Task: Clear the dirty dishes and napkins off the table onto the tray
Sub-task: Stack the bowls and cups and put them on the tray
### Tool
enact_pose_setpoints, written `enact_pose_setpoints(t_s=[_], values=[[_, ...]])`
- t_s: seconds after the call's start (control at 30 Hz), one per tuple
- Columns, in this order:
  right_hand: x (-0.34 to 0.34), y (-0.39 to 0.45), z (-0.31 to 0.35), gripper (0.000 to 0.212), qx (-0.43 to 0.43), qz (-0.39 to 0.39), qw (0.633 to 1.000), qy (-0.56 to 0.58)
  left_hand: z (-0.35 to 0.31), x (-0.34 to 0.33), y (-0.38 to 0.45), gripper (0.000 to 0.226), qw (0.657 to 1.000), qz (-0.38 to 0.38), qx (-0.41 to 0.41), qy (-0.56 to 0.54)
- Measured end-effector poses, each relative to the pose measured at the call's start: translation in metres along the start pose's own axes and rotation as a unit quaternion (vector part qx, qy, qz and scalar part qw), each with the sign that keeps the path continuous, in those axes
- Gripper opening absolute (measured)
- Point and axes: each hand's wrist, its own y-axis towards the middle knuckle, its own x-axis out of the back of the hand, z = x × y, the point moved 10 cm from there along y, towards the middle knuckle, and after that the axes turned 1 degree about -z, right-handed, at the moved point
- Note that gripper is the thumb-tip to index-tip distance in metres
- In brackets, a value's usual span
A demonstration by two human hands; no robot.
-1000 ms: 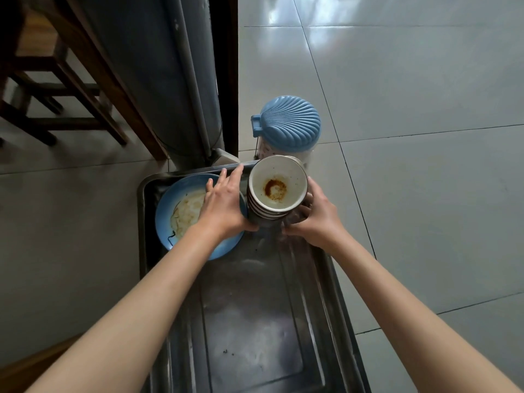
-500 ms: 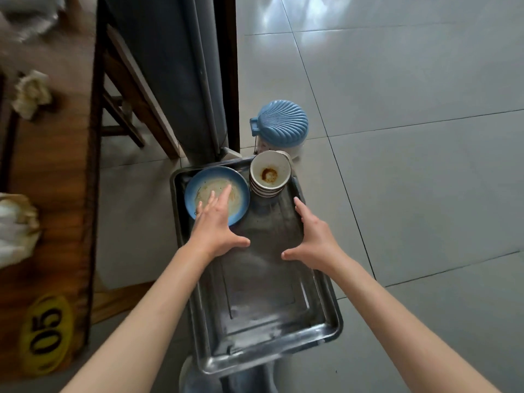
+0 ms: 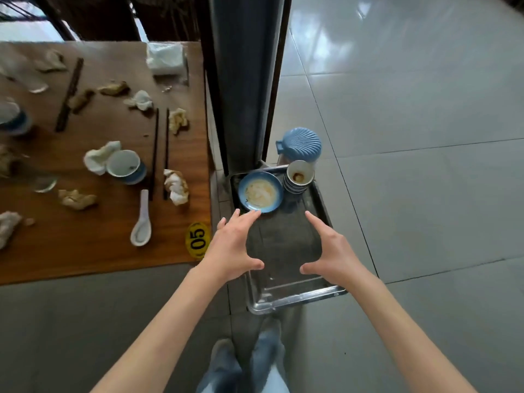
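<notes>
The tray [image 3: 286,268] is sitting low beside the desk [image 3: 99,251], and the blue plate [image 3: 261,192] with the stack of bowls [image 3: 299,177] is now resting at its 12 o'clock end. You are pulling both hands back from that stack: your left hand [image 3: 232,245] and right hand [image 3: 331,251] are spread and holding nothing. So this load is delivered. At 9 o'clock the desk is still carrying a bowl [image 3: 124,167], a spoon [image 3: 141,222], chopsticks [image 3: 160,154] and crumpled napkins [image 3: 175,185].
</notes>
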Motion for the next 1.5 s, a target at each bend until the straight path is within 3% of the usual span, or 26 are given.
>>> enact_pose_setpoints(t_s=[0.33, 0.57, 0.77, 0.97, 1.13, 1.5], values=[[-0.026, -0.05, 0.137, 0.108, 0.108, 0.042, 0.992, -0.054, 0.053, 0.129, -0.132, 0.094, 0.986, -0.133, 0.094, -0.019], [-0.063, -0.043, 0.227, 0.104, 0.191, 0.071, 0.975, -0.088, 0.107, 0.186, -0.16, 0.096, 0.968, -0.18, 0.177, 0.004], [-0.094, 0.008, 0.272, 0.098, 0.178, 0.071, 0.974, -0.122, 0.156, 0.224, -0.137, 0.095, 0.964, -0.193, 0.183, 0.0], [-0.121, 0.084, 0.311, 0.095, 0.131, 0.016, 0.985, -0.115, 0.203, 0.262, -0.067, 0.088, 0.972, -0.19, 0.14, 0.012], [-0.141, 0.143, 0.33, 0.095, 0.091, -0.009, 0.99, -0.107, 0.235, 0.264, -0.004, 0.092, 0.985, -0.133, 0.106, 0.041], [-0.171, 0.201, 0.318, 0.092, 0.07, 0.05, 0.98, -0.179, 0.265, 0.235, 0.044, 0.083, 0.991, -0.083, 0.082, 0.068]])
